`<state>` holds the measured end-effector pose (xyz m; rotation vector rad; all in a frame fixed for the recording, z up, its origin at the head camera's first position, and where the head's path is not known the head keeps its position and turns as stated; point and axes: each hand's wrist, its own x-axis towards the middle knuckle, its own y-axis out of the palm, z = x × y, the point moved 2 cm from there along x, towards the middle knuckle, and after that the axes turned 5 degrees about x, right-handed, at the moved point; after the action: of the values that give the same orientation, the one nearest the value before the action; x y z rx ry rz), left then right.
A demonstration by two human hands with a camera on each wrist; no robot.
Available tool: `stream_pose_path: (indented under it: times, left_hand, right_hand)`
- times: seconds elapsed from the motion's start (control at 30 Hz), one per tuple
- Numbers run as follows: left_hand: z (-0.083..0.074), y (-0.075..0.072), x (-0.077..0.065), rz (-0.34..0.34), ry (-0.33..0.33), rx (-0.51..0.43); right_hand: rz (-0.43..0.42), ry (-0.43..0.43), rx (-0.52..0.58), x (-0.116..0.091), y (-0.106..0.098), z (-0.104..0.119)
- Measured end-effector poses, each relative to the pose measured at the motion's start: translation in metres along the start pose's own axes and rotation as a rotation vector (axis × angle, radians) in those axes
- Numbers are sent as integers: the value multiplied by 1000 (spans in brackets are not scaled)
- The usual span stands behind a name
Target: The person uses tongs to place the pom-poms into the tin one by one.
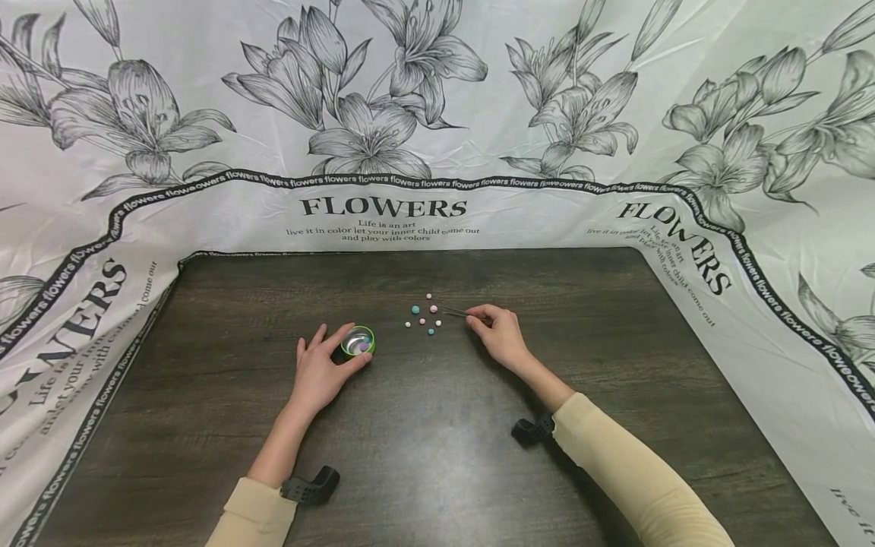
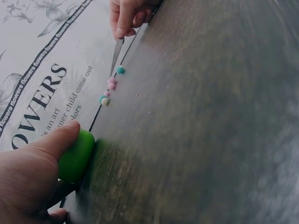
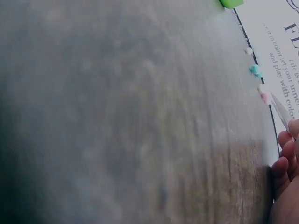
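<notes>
My left hand (image 1: 320, 372) holds a small round green cup (image 1: 374, 339) between thumb and fingers on the table. A purple ball (image 1: 364, 346) and a bluish one show inside it. In the left wrist view, the thumb lies along the green wall (image 2: 77, 158). My right hand (image 1: 502, 338) pinches thin metal tweezers (image 1: 454, 311), whose tips point left, right by a pink ball (image 1: 434, 309). Several more small balls lie loosely grouped between the hands, among them a larger blue ball (image 1: 415, 310), a smaller blue one (image 1: 431, 332) and a white one (image 1: 408, 324).
The dark wood-grain table (image 1: 437, 410) reaches back to a white cloth (image 1: 383, 216) with printed flowers and lettering, which also hangs along both sides. A black band with a camera mount (image 1: 311, 485) sits on the left wrist, another mount (image 1: 533, 431) on the right.
</notes>
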<state>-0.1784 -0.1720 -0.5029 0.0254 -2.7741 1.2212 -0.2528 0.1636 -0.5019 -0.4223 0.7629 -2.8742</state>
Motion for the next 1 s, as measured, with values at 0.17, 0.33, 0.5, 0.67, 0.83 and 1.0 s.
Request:
stream_pose_path:
  times: [0.17,0.33,0.5,0.67,0.83,1.0]
  left_hand:
    - [1,0,0,-2,2,2]
    - [1,1,0,4,-6,8]
    - [0,0,-1,5,-6,6]
    - [0,1,0,2,-3,4]
    - [0,0,0,-1,-2,3]
    - [0,0,-1,-1,0,2]
  right_hand:
    - [-9,-14,17,0,2,0]
    - [-22,-12,15,-1,5,-1]
    - [-57,-21,5,-2,7,0]
    - [-86,-47,-17,-3,8,2]
    - [-91,-62,-33,-3,9,5]
    - [-85,-76,-31,-4,8,6]
